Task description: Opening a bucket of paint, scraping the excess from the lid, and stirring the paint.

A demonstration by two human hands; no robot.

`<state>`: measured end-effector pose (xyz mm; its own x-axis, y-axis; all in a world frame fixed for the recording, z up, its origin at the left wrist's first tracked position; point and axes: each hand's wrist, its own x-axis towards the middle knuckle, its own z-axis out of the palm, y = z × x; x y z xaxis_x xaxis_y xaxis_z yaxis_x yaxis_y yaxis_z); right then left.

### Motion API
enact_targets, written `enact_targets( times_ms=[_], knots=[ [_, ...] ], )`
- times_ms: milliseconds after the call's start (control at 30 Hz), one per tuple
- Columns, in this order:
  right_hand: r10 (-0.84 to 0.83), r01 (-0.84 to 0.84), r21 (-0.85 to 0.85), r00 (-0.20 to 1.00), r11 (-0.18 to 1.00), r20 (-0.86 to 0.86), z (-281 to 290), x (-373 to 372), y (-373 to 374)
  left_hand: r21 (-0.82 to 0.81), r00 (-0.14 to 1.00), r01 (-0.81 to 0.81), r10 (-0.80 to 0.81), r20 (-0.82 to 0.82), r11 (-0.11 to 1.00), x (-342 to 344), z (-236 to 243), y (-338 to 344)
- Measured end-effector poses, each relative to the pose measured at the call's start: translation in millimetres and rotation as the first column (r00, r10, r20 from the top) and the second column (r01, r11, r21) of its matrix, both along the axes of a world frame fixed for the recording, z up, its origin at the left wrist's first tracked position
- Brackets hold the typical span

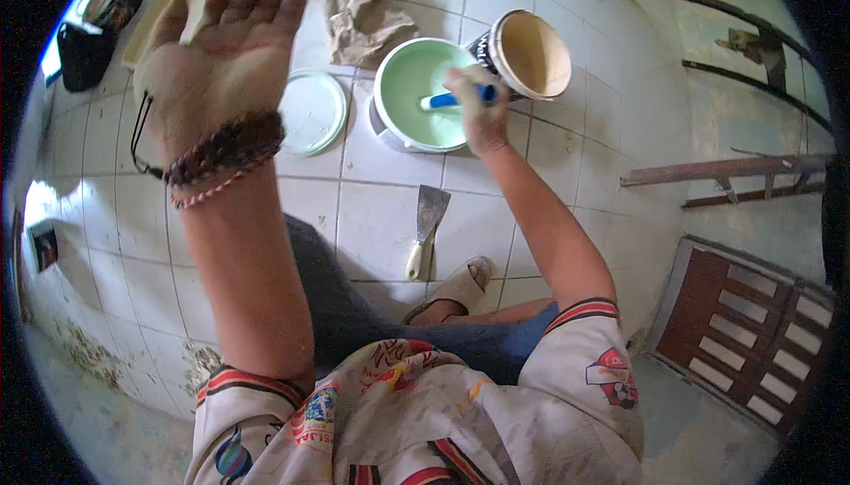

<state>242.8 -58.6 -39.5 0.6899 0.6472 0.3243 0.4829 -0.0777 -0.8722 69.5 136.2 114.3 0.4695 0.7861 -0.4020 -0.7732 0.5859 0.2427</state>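
My left hand [232,55] is raised close to the camera at the upper left, palm showing and fingers stretched, with nothing in it. Over the bucket of pale green paint [381,100], my right hand [482,117] is closed around a blue-and-white handled tool [447,100]. The tool's white end points left into the bucket; whether it touches the paint I cannot tell. Left of the bucket lies a round pale green lid [312,113]. A scraper [431,215] with a pale handle rests on the tiles nearer to me.
A second bucket [564,64], tan inside, leans close behind my right hand. A crumpled brown cloth [359,11] lies behind the paint. At the far left are a tray [164,11] and a black bag [86,55]. My sandalled foot [460,290] is near the scraper.
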Motion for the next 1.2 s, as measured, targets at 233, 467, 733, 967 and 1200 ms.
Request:
enact_targets(
  times_ms=[233, 467, 733, 967, 1200],
  knots=[
    [0.075, -0.096, -0.128, 0.984, 0.987, -0.163, 49, 88, -76, 0.119, 0.978, 0.179, -0.163, -0.131, 0.977, 7, -14, -19],
    [-0.478, 0.305, -0.599, 0.866, 0.740, -0.149, -24, 198, -127, 0.559, 0.795, 0.568, -0.226, -0.563, 0.604, 22, -71, -137],
    [-0.451, 0.238, -0.579, 0.855, 0.780, -0.257, -48, 194, -134, 0.253, 0.372, 0.917, -0.438, -0.818, 0.308, 82, -124, -242],
    [-0.455, 0.225, -0.581, 0.844, 0.782, -0.285, -40, 161, -160, 0.169, 0.373, 0.901, -0.514, -0.772, 0.400, 105, -171, -263],
    [-0.375, 0.205, -0.653, 0.918, 0.729, -0.131, -57, 126, -224, 0.115, 0.299, 0.920, -0.483, -0.823, 0.374, 106, -193, -277]
  ],
)
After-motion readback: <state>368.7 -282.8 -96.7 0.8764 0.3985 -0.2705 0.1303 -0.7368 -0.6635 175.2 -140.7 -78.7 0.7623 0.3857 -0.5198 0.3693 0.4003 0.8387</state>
